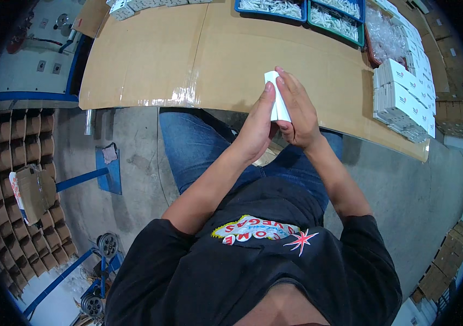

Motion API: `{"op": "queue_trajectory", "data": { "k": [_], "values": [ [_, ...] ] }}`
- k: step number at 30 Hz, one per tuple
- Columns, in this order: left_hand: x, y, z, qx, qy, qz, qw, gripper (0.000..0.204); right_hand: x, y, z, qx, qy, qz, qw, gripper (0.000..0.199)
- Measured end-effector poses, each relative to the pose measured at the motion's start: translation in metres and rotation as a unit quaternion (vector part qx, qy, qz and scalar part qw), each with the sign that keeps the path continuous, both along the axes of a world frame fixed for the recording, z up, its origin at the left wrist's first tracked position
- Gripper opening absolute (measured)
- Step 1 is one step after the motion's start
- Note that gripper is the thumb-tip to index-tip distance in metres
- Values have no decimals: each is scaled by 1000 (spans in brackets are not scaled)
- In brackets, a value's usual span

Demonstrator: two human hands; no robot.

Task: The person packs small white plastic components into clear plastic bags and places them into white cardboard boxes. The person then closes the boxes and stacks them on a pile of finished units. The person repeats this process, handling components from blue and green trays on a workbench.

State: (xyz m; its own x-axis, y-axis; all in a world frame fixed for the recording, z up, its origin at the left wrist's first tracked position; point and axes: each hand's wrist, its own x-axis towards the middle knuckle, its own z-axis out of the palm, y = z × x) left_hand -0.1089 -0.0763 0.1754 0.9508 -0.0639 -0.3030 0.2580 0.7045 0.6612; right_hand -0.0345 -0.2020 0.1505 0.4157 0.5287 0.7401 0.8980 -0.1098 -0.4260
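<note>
Over the table (144,65) edge, our left hand (257,120) and right hand (301,111) clamp their fingers on a white box (279,107).

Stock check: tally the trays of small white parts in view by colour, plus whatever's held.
Blue trays: 2
Green tray: 1
Held white carton: 1
Total: 4

White piece (279,108), small, narrow, looks like folded card, lengthwise crease visible. Held between left hand (257,120) and right hand (300,111), partly covered, long side pointing away, far end leaning left. Above bench (133,70) near edge.
</note>
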Motion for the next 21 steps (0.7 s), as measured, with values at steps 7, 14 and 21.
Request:
{"op": "queue_trajectory", "data": {
  "k": [7,14,21],
  "values": [
    [-1,0,5,-3,44,19,999,59,-2,3,2,-15,36,0,999,73],
    [-3,19,-8,-11,-22,-38,999,52,-1,-1,3,10,265,54,963,67],
    [-8,23,-15,126,20,-40,991,83,-3,-5,18,-94,232,47,967,86]
  ]
}}
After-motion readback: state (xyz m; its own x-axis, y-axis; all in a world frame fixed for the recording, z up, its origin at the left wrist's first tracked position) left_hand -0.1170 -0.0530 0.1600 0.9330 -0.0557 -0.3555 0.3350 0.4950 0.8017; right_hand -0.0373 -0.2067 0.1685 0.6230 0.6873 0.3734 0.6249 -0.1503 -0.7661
